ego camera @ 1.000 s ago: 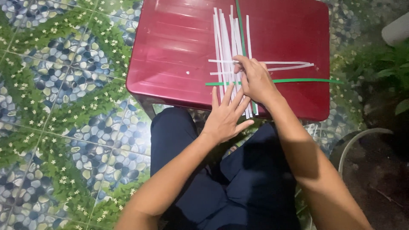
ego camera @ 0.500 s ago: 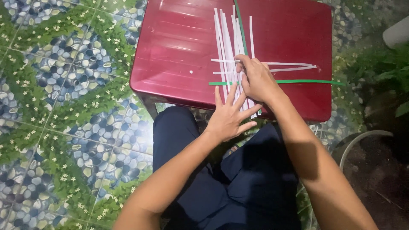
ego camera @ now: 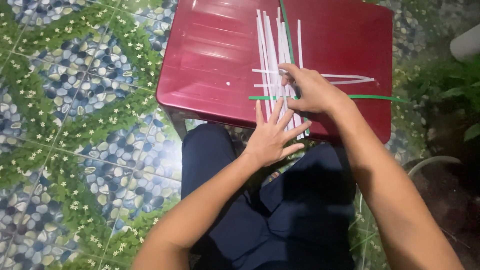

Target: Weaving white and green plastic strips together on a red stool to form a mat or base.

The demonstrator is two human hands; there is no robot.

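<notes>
Two hands over white strips (ego camera: 272, 55) laid lengthwise on dark red worktop (ego camera: 210, 60). Left hand (ego camera: 272, 137) open, fingers spread, pressing strips' near ends at worktop edge. Right hand (ego camera: 312, 90) curled, pinching strips where green strip (ego camera: 375, 97) crosses sideways.

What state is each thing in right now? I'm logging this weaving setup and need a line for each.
White strips: lying flat lengthwise on the table, side by side.
Crosswise white strips: laid across the lengthwise ones.
Green strip: laid crosswise, nearest the table's front edge.
Red table: upright, glossy top.
Left hand: fingers spread, pressing the strip ends.
Right hand: fingers curled on the strips at the crossing.
</notes>
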